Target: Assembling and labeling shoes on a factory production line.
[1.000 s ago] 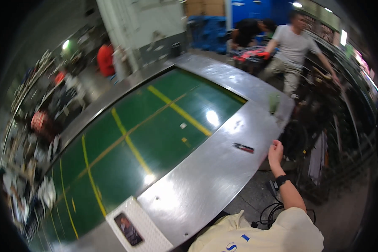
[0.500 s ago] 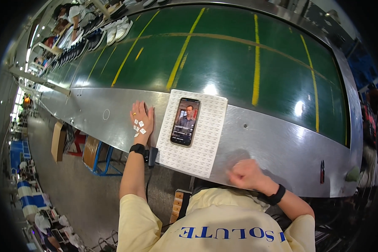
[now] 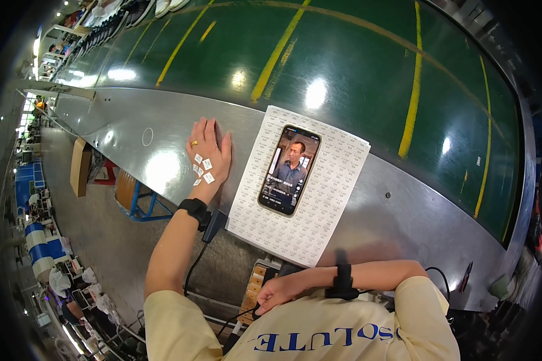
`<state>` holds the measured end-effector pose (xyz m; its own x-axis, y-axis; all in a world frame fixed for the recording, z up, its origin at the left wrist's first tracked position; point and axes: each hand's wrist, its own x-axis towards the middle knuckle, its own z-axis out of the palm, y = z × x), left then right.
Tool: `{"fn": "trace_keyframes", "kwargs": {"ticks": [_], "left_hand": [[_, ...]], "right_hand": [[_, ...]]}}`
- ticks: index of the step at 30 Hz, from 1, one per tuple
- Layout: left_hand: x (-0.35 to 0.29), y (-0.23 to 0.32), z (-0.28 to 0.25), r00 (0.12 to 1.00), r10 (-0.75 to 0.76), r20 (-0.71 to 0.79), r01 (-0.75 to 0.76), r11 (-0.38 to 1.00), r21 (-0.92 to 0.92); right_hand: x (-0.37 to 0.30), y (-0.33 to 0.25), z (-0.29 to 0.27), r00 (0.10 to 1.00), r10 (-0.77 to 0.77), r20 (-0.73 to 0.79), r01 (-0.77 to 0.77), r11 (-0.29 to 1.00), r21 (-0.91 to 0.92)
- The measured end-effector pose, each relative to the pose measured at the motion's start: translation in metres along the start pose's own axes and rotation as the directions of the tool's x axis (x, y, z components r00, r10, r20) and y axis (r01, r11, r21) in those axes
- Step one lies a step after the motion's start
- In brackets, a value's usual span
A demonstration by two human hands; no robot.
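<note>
My left hand (image 3: 209, 155) lies flat on the metal edge of the table, fingers stretched out, with several small white stickers (image 3: 207, 163) stuck to its back and a ring on one finger. Just right of it, a stack of printed white label sheets (image 3: 337, 198) rests on the metal. A smartphone (image 3: 289, 170) lies face up on the sheets, its lit screen showing a person. My right hand (image 3: 278, 292) is drawn in front of my shirt, below the sheets, with its fingers curled closed. A thin black cable (image 3: 241, 315) runs by its fingertips; whether they grip it is unclear.
A green conveyor belt (image 3: 343, 66) with yellow lines runs beyond the metal edge (image 3: 126, 120). Shoes (image 3: 117, 27) stand at the far left. A dark pen-like tool (image 3: 465, 277) lies at the right. Below left are a blue-framed stool (image 3: 132, 198) and a cardboard piece (image 3: 80, 167).
My right hand has moved left and down from the metal edge to the front of my shirt. My left hand stays flat on the metal. The view has shifted, and the phone picture has changed.
</note>
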<state>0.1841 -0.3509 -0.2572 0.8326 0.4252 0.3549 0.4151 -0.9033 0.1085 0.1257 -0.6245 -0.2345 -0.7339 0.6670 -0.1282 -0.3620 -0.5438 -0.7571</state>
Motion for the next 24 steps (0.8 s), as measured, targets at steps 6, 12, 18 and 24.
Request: {"fn": "trace_keyframes", "kwargs": {"ticks": [6,12,18,24], "left_hand": [[0.002,0.001,0.0,1.0,0.017,0.016,-0.017,0.999,0.031],[0.002,-0.002,-0.001,0.999,-0.011,0.035,0.01,1.0,0.02],[0.003,-0.003,0.001,0.999,0.035,0.019,-0.036,0.999,0.014],[0.002,-0.003,0.003,1.0,0.013,0.016,-0.013,1.0,0.024]], "right_hand": [[0.002,0.008,-0.007,0.994,-0.079,0.082,0.068,0.989,0.132],[-0.002,0.0,-0.018,0.983,-0.171,0.074,0.162,0.98,0.114],[-0.018,-0.01,-0.021,0.947,-0.283,-0.15,0.207,0.898,-0.387],[-0.038,-0.025,-0.041,0.965,-0.263,-0.007,0.22,0.791,0.571]]}}
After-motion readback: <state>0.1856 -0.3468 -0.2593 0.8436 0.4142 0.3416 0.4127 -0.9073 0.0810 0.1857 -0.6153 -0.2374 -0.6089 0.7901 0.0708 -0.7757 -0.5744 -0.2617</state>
